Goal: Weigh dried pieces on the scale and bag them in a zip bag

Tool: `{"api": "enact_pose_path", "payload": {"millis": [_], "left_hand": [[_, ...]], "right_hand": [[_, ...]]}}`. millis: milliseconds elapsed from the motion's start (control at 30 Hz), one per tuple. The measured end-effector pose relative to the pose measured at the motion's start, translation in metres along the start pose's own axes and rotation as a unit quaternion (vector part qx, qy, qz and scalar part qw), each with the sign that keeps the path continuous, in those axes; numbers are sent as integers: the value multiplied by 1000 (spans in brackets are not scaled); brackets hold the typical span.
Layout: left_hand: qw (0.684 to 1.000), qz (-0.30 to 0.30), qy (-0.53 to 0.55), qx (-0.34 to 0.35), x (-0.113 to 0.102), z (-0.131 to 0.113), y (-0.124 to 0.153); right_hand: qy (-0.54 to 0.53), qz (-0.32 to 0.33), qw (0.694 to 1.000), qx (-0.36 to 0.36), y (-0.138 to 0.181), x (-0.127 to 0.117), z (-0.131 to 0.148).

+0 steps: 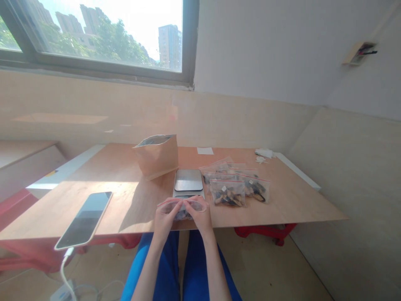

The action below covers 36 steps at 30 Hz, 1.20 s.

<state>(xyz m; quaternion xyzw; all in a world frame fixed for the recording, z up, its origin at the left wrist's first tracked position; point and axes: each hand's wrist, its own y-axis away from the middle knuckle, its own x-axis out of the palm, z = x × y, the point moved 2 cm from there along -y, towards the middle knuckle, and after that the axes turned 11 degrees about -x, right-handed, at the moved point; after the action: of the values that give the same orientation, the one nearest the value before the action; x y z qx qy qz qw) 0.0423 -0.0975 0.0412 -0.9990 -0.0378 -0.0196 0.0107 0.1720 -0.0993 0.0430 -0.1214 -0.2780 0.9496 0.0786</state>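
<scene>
Both my hands hold a small clear zip bag [182,207] with a red seal strip at the near edge of the wooden board [125,196]. My left hand [165,217] pinches the bag's top on the left, my right hand [200,215] pinches it on the right. Dark pieces show inside the bag. Just beyond my hands sits a small kitchen scale [188,182] with a bare steel plate. A brown paper pouch [157,156] stands open behind the scale. To the right lie several filled zip bags [234,186] with dark contents.
A phone [84,219] lies at the board's near left corner with a white cable [64,274] hanging down. A white paper slip [205,151] and crumpled white bits [263,154] lie at the far side. Red stools [266,230] support the board. My blue trouser legs [175,267] are below.
</scene>
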Motion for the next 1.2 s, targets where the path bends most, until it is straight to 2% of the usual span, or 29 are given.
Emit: {"api": "enact_pose_path", "payload": {"millis": [233,400,467,567,667,833,967,1067,1133,1200], "left_hand": [[999,-27,42,-12,2,2,3],[999,-12,41,-18,5,2,2],[996,-19,71,-47,6,5,1],[982,-6,143,-123,13,11,-1],[967,49,189,-164,24,12,-1],[962,71,195,-178,37,6,3],[974,103,132,-155,35,6,5],[982,115,73,-128,26,9,3],[984,103,61,-128,16,12,1],[987,76,62,-127,6,15,-2]], "right_hand": [[-32,-39,999,18,4,6,0],[-62,-52,996,37,4,-1,-2],[-79,-60,994,48,3,-5,-2],[-63,-151,983,80,3,-14,-5],[-20,-247,963,106,5,-23,-10],[3,-287,950,122,7,-36,-19],[57,-321,939,112,6,-55,-20],[100,-356,922,114,3,-80,-23],[144,-366,909,141,1,-102,-28],[185,-346,900,189,-1,-123,-38]]}}
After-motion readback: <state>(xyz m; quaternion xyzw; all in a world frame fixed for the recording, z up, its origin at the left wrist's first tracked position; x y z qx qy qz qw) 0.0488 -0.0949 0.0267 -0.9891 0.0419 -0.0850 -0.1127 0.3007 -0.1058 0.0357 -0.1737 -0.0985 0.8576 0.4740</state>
